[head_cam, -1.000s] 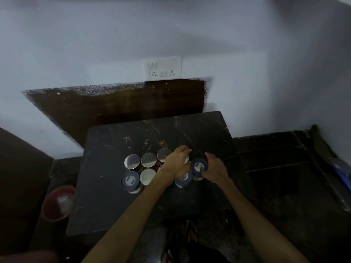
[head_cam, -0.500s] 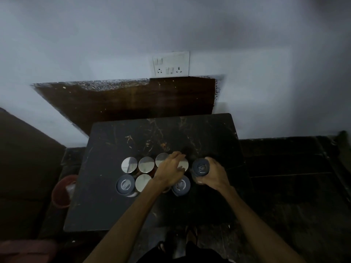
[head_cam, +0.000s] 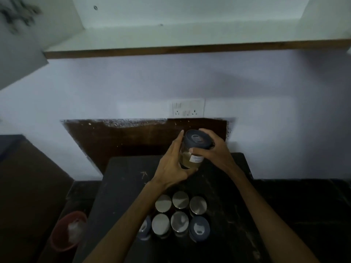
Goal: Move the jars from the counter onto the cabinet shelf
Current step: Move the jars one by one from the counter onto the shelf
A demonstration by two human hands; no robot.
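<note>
A glass jar (head_cam: 191, 158) with a dark blue lid and a white label is lifted above the dark counter (head_cam: 121, 177), tilted a little. My left hand (head_cam: 173, 166) cups its left side and base. My right hand (head_cam: 214, 149) wraps around it just under the lid. Several more jars (head_cam: 180, 215) stand grouped on the counter below my arms, most with silver lids and two with dark blue lids. The white cabinet shelf (head_cam: 171, 37) with a brown front edge runs across the top of the view, well above the held jar.
An open white cabinet door (head_cam: 20, 40) hangs at the upper left. A white socket panel (head_cam: 187, 110) is on the wall above a brown backboard (head_cam: 123, 141). A red bin (head_cam: 68, 230) stands on the floor left of the counter.
My right hand has lifted the blue-lidded jar off the counter, and my left hand has left the group and joined it. The view has tilted up, bringing the shelf into sight.
</note>
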